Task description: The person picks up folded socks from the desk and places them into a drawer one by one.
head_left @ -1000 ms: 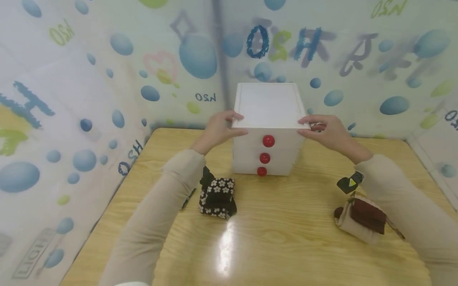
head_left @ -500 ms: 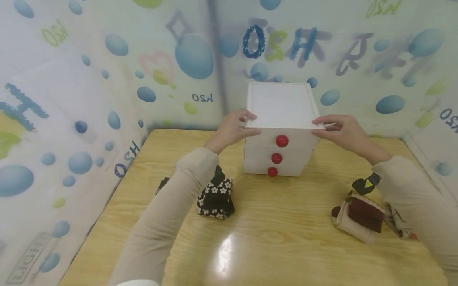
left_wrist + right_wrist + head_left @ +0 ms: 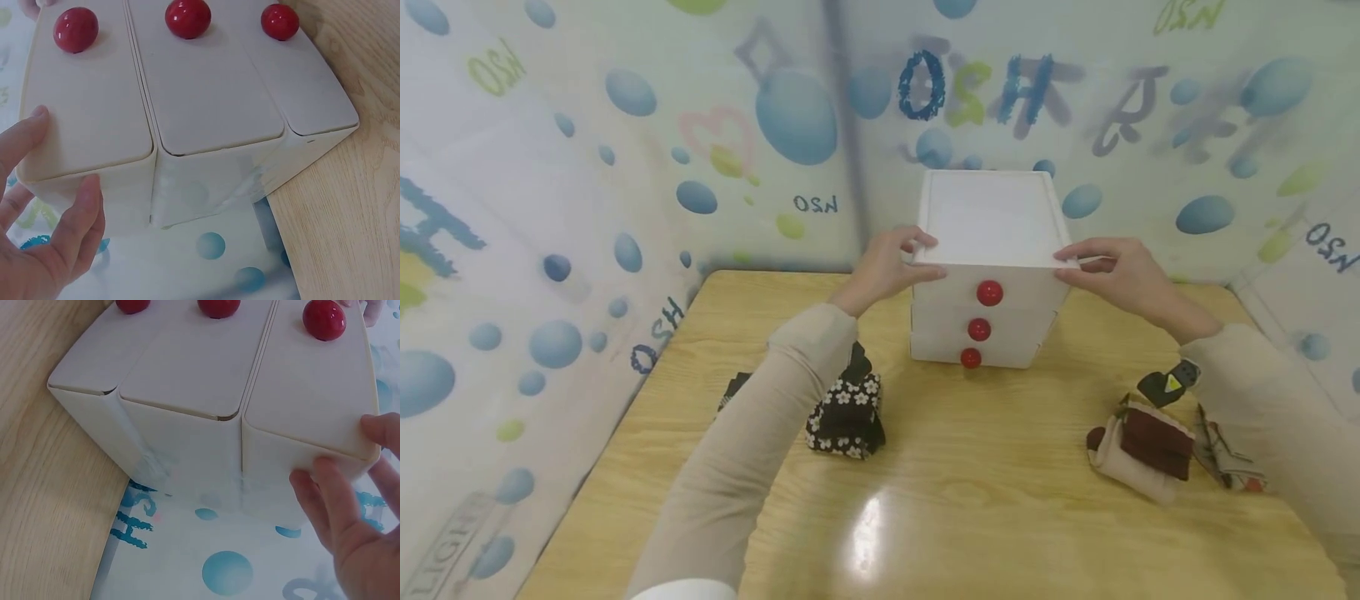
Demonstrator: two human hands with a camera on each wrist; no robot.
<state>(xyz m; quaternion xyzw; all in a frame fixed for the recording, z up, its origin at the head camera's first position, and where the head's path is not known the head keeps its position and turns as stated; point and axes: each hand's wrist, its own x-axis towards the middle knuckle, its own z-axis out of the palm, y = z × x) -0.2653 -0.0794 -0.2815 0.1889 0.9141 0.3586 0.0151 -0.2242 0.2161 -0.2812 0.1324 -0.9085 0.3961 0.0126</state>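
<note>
A white cabinet with three stacked drawers stands upright at the back of the wooden table, its red round knobs facing me. My left hand holds its upper left front corner, thumb at the front face and fingers along the top and side. The upper right front corner is held the same way by my right hand. In the left wrist view, fingertips press the side panel near the top drawer. The right wrist view has fingers against the opposite side. All drawers look closed.
Left of centre lies a folded black cloth with white flowers, partly behind the left sleeve. A beige and brown folded cloth, a small black item with a yellow mark and a patterned cloth lie at right. Printed walls enclose the table.
Between one second and half a second ago, both hands shifted the cabinet to the right across the table. Since then it has stayed about in place, still held at both corners.
</note>
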